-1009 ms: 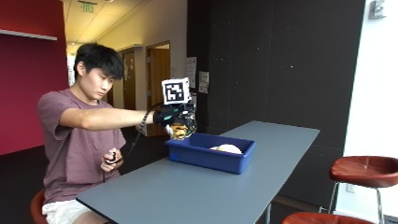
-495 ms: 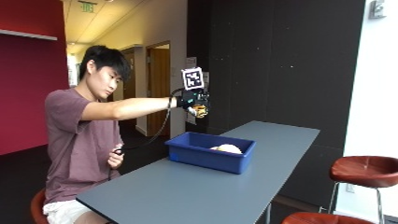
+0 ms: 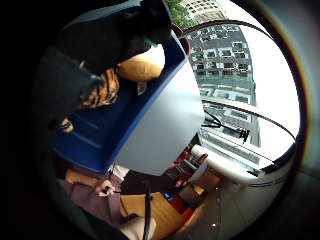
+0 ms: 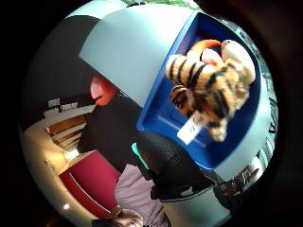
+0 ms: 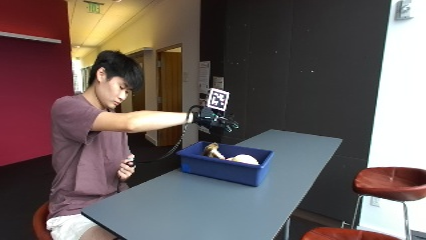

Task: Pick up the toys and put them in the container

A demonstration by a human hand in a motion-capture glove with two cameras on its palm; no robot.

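Grey table (image 5: 200, 210): we list blue container (image 5: 223, 170) holding tiger toy (image 4: 208, 90); gloved right hand (image 5: 212, 120) above, fingers spread, empty.

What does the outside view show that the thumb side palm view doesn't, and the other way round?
Only the outside view shows the gloved right hand above the blue container with fingers spread, holding nothing, the whole seated person, and the bare hand by the chest. Only the thumb side palm view shows the tiger toy up close: its stripes, a white tag, and an orange toy part beneath it. Both show the blue container on the grey table, with toys over or inside it.
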